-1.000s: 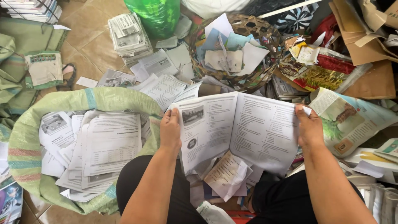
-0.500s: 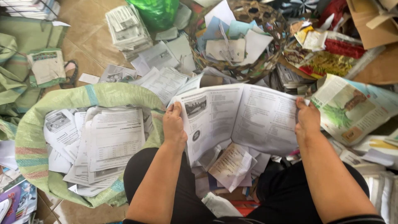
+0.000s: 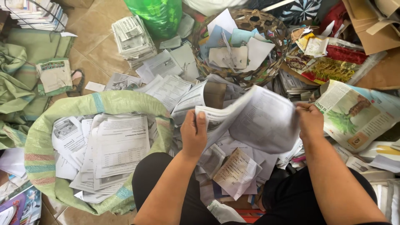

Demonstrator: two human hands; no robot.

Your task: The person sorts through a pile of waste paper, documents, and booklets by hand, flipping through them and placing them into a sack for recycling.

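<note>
Printed sheet point(image 3: 258, 121) above paper-strewn floor point(image 3: 89, 35).

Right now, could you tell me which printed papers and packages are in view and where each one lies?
Printed booklet: held between both hands, white, grey print.
Colour poster: right, plant picture, pale blue edge.
Woven sack: left, green, full of white sheets.
Newspaper bundle: top left, grey stack.
Cardboard: top right, brown.

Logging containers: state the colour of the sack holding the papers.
Pale green sack with pink and blue stripes; head view.
</note>
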